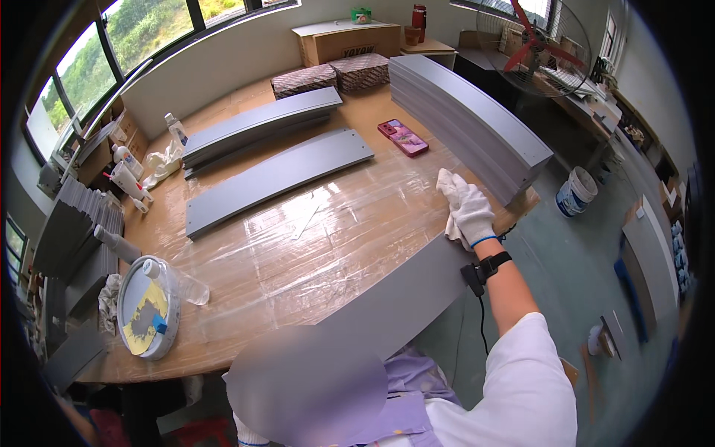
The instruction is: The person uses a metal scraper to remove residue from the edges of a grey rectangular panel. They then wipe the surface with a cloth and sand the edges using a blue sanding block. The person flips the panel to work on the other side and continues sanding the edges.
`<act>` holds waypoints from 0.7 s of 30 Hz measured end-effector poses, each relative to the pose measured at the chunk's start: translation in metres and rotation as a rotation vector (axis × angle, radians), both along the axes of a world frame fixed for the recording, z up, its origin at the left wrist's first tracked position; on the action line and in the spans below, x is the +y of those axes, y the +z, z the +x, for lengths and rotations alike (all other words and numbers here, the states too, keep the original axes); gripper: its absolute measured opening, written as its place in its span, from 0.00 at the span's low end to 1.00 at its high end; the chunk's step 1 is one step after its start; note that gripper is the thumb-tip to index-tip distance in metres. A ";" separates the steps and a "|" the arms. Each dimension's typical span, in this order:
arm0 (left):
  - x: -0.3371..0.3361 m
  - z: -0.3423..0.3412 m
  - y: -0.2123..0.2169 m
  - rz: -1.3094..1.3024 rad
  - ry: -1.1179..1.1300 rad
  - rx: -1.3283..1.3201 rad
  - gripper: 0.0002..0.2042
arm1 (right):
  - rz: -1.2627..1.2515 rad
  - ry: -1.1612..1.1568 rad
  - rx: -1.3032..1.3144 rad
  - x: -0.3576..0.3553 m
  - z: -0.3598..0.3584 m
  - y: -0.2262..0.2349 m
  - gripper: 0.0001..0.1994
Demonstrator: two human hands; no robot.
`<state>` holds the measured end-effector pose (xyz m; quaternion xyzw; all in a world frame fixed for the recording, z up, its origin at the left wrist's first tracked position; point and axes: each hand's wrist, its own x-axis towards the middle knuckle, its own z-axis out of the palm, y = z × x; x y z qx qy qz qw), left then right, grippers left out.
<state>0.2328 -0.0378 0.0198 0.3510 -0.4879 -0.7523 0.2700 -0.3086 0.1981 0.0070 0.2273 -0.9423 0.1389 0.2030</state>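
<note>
My right grip (pixel 472 211) pinches rag (pixel 452 228); left grip (pixel 249 434), can't tell. Board (pixel 398 302) looks mid-wipe; 1 o'clock stack (pixel 469 123) done? Unclear.

Gloved right hand (pixel 472 211) holds white cloth (pixel 445 184) at far end of gray panel (pixel 402 298); pink phone (pixel 403 138) lies on counter (pixel 279 279).

Grey panel (pixel 395 298), slanted at near edge of table (pixel 365 212), pale cloth (pixel 452 229) at right end
</note>
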 end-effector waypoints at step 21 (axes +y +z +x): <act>-0.006 0.020 -0.034 0.276 0.133 -0.010 0.21 | 0.241 -0.230 -0.358 0.043 0.056 0.013 0.22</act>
